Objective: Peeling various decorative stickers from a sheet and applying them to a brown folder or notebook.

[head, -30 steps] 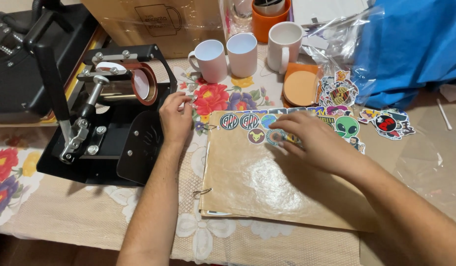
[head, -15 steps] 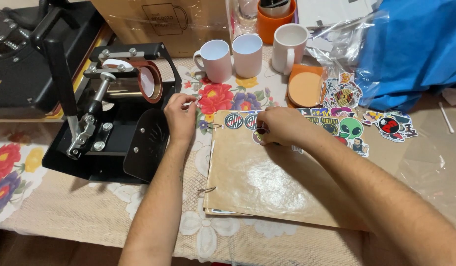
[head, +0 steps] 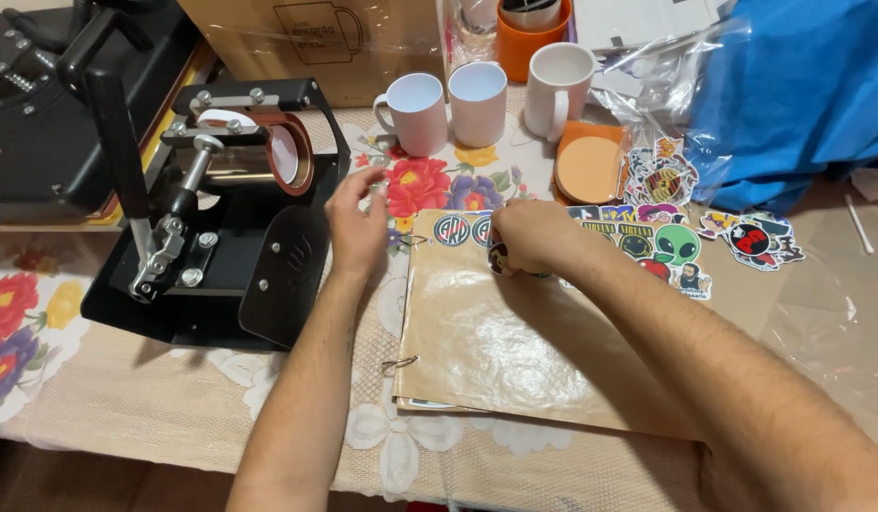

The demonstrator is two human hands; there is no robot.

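The right hand point(head: 534, 239) is pinching a round sticker point(head: 499, 258) over the brown sheet point(head: 515, 341); the left hand point(head: 356, 223) is hovering open. Most stickers point(head: 662, 242) are lying unsorted.

- One view only, head-worn; nothing to compare for overlap.
- Looks down and forward over a table point(head: 126, 417) from the near edge, close, at arm's reach.
- Both forearms enter from the bottom; left hand point(head: 356, 228) and right hand point(head: 534, 237) sit mid-frame.
- Far edge: mugs point(head: 477, 100), cardboard box point(head: 316, 43).
- Mug press point(head: 221, 218) sits left.
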